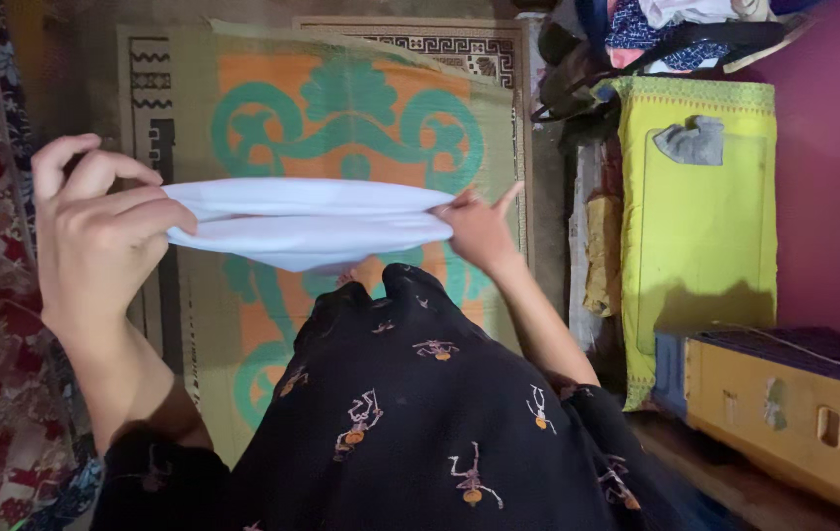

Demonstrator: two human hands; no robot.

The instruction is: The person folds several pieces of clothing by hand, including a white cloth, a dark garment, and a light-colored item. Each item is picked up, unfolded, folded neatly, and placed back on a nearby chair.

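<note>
One white cloth (307,224) hangs stretched in the air between two hands, above a lap in a black patterned garment (420,413). The left hand (95,231) pinches its left end with closed fingers; the right hand (479,228) pinches the right end. One woven mat (341,108) in orange and teal covers the floor below, open ahead. At the right, a yellow cloth (700,226) and one yellow box (784,413) stand close by.
</note>
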